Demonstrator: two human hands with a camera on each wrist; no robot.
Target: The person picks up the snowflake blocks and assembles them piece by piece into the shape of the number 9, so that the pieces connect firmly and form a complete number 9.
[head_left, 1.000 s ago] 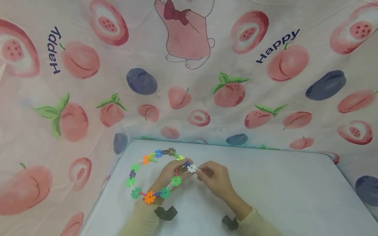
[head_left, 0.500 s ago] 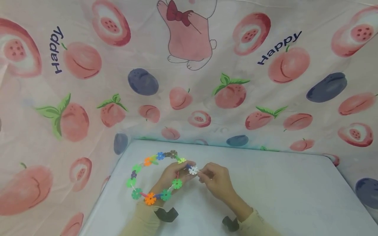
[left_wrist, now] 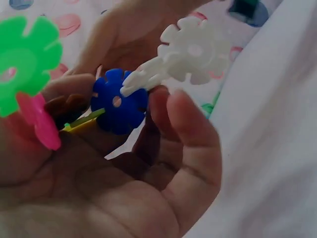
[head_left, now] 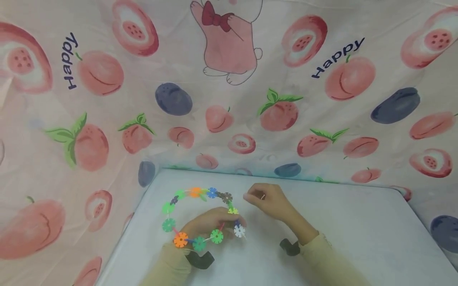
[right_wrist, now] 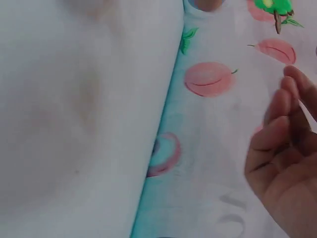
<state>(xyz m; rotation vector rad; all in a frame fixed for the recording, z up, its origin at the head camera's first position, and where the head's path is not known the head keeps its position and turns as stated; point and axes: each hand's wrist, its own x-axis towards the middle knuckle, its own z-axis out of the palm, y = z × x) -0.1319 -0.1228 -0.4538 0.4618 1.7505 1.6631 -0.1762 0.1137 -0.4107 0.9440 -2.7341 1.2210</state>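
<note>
A ring-like chain of interlocking plastic snowflake discs (head_left: 181, 240) in green, orange, blue, brown, yellow and white hangs about my left hand (head_left: 211, 222). That hand's fingers hold the chain near one end, around a blue disc (left_wrist: 131, 111) in the left wrist view. Two white discs, the outer one a white disc (left_wrist: 195, 49), stick out past the fingertips. My right hand (head_left: 268, 200) is raised to the right of the chain, apart from it. Its fingers are loosely curled, and the right wrist view shows nothing between the right hand's fingers (right_wrist: 277, 134).
Both hands are above a white-covered table (head_left: 358, 238). A fruit-printed cloth (head_left: 236, 99) rises behind the table and along its left side. Dark straps (head_left: 290, 247) sit at the wrists.
My right hand has let go of the white disc and moved up and right, away from the chain. My left hand has turned and lowered the chain's white end.
</note>
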